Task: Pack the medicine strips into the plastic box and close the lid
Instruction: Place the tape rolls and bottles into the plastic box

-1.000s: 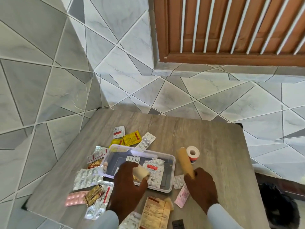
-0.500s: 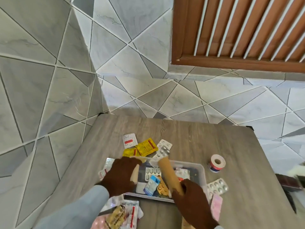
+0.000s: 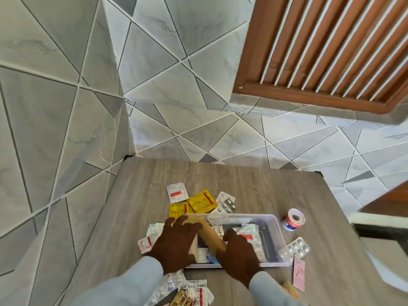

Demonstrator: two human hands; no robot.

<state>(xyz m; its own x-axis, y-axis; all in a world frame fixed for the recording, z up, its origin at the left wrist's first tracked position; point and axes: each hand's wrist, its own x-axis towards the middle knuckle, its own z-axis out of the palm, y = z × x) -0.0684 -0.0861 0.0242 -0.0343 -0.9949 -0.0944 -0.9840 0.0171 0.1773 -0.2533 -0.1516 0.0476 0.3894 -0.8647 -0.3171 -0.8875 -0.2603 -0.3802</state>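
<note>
Packing is mid-way in the head view: the plastic box point(image 3: 272, 235) sits open on the counter point(image 3: 254, 184), some strips inside. The right hand point(image 3: 239, 256) grips a tan roll point(image 3: 210, 234) over the box; the left hand point(image 3: 176, 241) rests spread on its left end. Loose medicine strips point(image 3: 298, 248) remain outside; gathering them looks next.

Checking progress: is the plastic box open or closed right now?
Open. The plastic box has no lid on it; strips and a tan roll show inside, with both hands reaching in.
</note>
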